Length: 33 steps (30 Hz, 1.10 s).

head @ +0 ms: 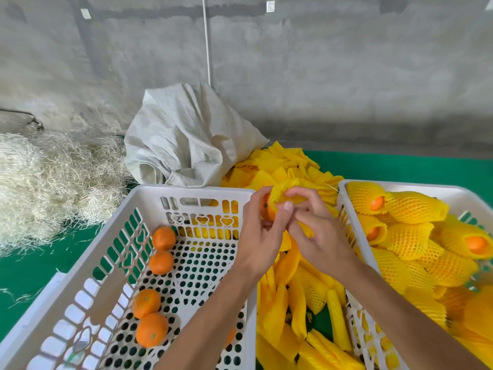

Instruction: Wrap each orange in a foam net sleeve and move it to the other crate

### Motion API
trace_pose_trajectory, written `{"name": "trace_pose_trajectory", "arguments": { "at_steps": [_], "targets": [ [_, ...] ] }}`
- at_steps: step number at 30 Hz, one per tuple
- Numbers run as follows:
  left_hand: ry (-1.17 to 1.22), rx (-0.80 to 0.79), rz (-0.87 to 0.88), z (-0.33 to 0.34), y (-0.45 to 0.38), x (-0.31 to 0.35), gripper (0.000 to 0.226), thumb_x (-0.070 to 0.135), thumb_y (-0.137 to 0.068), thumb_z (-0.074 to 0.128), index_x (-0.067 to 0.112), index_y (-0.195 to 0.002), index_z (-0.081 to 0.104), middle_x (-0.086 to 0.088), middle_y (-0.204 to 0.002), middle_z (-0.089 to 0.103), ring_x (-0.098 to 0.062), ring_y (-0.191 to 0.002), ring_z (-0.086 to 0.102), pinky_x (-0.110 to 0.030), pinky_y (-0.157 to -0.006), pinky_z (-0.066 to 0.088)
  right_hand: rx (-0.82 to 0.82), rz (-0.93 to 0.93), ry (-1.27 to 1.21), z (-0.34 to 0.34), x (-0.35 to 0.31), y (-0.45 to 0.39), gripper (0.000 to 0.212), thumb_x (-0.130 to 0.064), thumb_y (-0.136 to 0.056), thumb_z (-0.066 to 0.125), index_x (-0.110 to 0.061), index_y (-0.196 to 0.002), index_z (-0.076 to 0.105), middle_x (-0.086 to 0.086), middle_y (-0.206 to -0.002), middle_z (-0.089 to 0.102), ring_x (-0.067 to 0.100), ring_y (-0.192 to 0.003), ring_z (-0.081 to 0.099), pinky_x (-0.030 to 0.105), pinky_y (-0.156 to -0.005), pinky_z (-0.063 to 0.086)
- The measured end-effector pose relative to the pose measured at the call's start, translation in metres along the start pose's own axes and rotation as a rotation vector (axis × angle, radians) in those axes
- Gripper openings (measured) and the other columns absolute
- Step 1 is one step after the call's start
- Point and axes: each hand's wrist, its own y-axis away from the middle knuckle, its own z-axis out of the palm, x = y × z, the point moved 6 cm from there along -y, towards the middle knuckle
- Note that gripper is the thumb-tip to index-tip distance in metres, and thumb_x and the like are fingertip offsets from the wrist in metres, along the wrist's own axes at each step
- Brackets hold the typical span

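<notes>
Two hands meet above the gap between the crates: the left hand [262, 236] grips an orange [266, 210], while the right hand [317, 231] pinches a yellow foam net sleeve [286, 194] drawn partly over that fruit. Four bare oranges [152, 329] lie in the left crate [186, 190]. Wrapped oranges [410, 206] fill the right crate [354, 228]. Loose sleeves [290, 303] lie heaped between them on the green worktop [400, 166], with a white sack [186, 134] and straw [53, 177] behind.
</notes>
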Motion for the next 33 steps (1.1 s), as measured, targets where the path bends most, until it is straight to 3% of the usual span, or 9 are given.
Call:
{"name": "trace_pose_trajectory", "arguments": {
  "at_steps": [3,5,7,12,19,22,26,28,33],
  "targets": [
    [0.109,0.072,-0.006,-0.007,-0.002,0.000,0.035,0.040,-0.102,0.063,0.041,-0.136,0.056,0.008,-0.125,0.065,-0.013,-0.113,0.068,-0.035,-0.088,0.061,-0.066,-0.116,0.014,0.007,-0.010,0.001,0.021,-0.021,-0.101,0.059,-0.016,-0.106,0.079,-0.007,-0.154,0.045,0.017,-0.127,0.053,0.029,-0.104,0.044],
    [0.278,0.120,-0.084,-0.014,-0.004,-0.010,0.028,0.026,-0.108,0.056,0.035,-0.134,0.060,-0.002,-0.124,0.068,-0.019,-0.111,0.070,-0.031,-0.083,0.060,-0.103,-0.168,-0.004,0.013,-0.016,0.006,0.018,-0.015,-0.097,0.063,-0.015,-0.099,0.081,-0.005,-0.154,0.049,0.017,-0.136,0.050,0.030,-0.110,0.039],
    [0.403,0.175,-0.158,-0.020,-0.006,-0.019,0.030,0.026,-0.112,0.047,0.020,-0.139,0.059,-0.019,-0.127,0.068,-0.035,-0.112,0.068,-0.037,-0.084,0.059,-0.076,-0.140,-0.052,0.016,-0.017,0.008,0.018,-0.013,-0.098,0.061,-0.012,-0.094,0.079,-0.004,-0.143,0.059,0.013,-0.134,0.054,0.034,-0.108,0.044],
    [0.336,0.180,-0.061,-0.019,-0.005,-0.016,0.034,0.026,-0.114,0.040,0.019,-0.141,0.060,-0.019,-0.123,0.069,-0.024,-0.102,0.071,-0.032,-0.076,0.059,0.135,0.017,-0.111,0.007,-0.011,0.004,0.014,-0.011,-0.103,0.059,-0.007,-0.096,0.071,-0.006,-0.108,0.069,0.010,-0.107,0.066,0.027,-0.089,0.054],
    [0.228,0.164,-0.028,-0.016,0.002,-0.007,0.042,0.030,-0.113,0.037,0.017,-0.152,0.050,-0.009,-0.132,0.069,-0.030,-0.124,0.066,-0.061,-0.102,0.054,0.327,0.164,-0.447,-0.004,0.005,0.008,0.013,-0.014,-0.101,0.050,-0.010,-0.091,0.058,0.006,-0.080,0.072,0.026,-0.084,0.075,0.040,-0.079,0.060],
    [0.201,0.124,-0.020,-0.012,0.004,-0.002,0.046,0.032,-0.112,0.038,0.021,-0.156,0.044,-0.008,-0.132,0.066,-0.029,-0.119,0.066,-0.069,-0.096,0.054,0.387,0.310,-0.649,-0.004,0.020,0.008,0.014,-0.019,-0.108,0.045,-0.013,-0.101,0.055,0.023,-0.081,0.066,0.032,-0.084,0.076,0.043,-0.084,0.062],
    [0.292,0.059,-0.036,-0.015,0.001,0.006,0.042,0.032,-0.113,0.039,0.030,-0.155,0.045,0.003,-0.129,0.071,-0.034,-0.101,0.076,-0.047,-0.063,0.066,0.253,0.424,-0.780,0.006,0.025,0.006,0.028,-0.033,-0.109,0.046,-0.026,-0.131,0.062,0.010,-0.113,0.073,0.034,-0.098,0.075,0.045,-0.092,0.060],
    [0.391,0.059,-0.085,-0.014,-0.002,0.007,0.040,0.027,-0.114,0.040,0.028,-0.154,0.047,0.003,-0.123,0.074,-0.030,-0.100,0.077,-0.040,-0.062,0.065,0.196,0.424,-0.774,0.010,0.024,0.006,0.033,-0.034,-0.105,0.053,-0.030,-0.137,0.062,-0.002,-0.129,0.069,0.030,-0.110,0.072,0.044,-0.093,0.060],
    [0.657,0.090,-0.266,0.004,0.000,-0.004,0.035,0.019,-0.113,0.043,0.025,-0.143,0.060,-0.007,-0.125,0.075,-0.024,-0.111,0.072,-0.034,-0.074,0.062,0.223,0.383,-0.608,0.002,0.027,0.008,0.040,-0.033,-0.096,0.070,-0.031,-0.135,0.064,-0.001,-0.102,0.074,0.013,-0.104,0.071,0.029,-0.088,0.057]
  ]
}}
